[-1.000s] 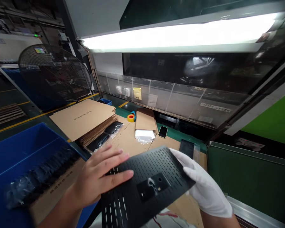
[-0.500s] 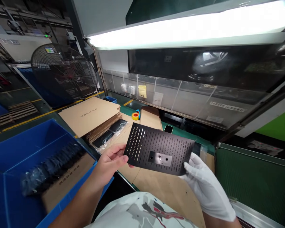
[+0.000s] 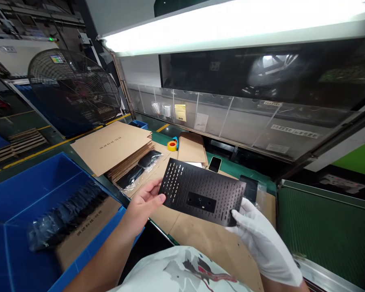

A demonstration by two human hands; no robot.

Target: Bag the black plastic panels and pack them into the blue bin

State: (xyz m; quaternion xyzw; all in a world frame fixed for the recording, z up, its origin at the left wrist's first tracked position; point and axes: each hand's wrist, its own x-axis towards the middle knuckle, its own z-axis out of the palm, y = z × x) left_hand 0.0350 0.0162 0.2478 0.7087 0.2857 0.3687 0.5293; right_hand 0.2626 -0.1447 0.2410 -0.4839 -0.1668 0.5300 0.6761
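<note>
A black perforated plate [image 3: 211, 184] with rows of slots and a small plain rectangle near its lower edge is held up over the bench. My left hand [image 3: 147, 205], bare, pinches its left end between thumb and fingers. The lower right corner is gripped by my right hand [image 3: 251, 227], which wears a white glove. Brown cardboard [image 3: 200, 233] covers the bench below the plate. A phone [image 3: 215, 164] lies just behind the plate's upper edge.
Left of the bench, a blue bin [image 3: 42, 170] holds bagged dark pieces. Flat cardboard sheets [image 3: 112, 144] are stacked beside black parts in clear plastic [image 3: 140, 170]. Yellow tape [image 3: 172, 145] lies behind. A green conveyor belt [image 3: 325, 223] is at the right.
The plate has shifted slightly left and tilted, so the shine on its small rectangle is gone. Both hands keep their hold. The phone shows more fully as the view has shifted a little.
</note>
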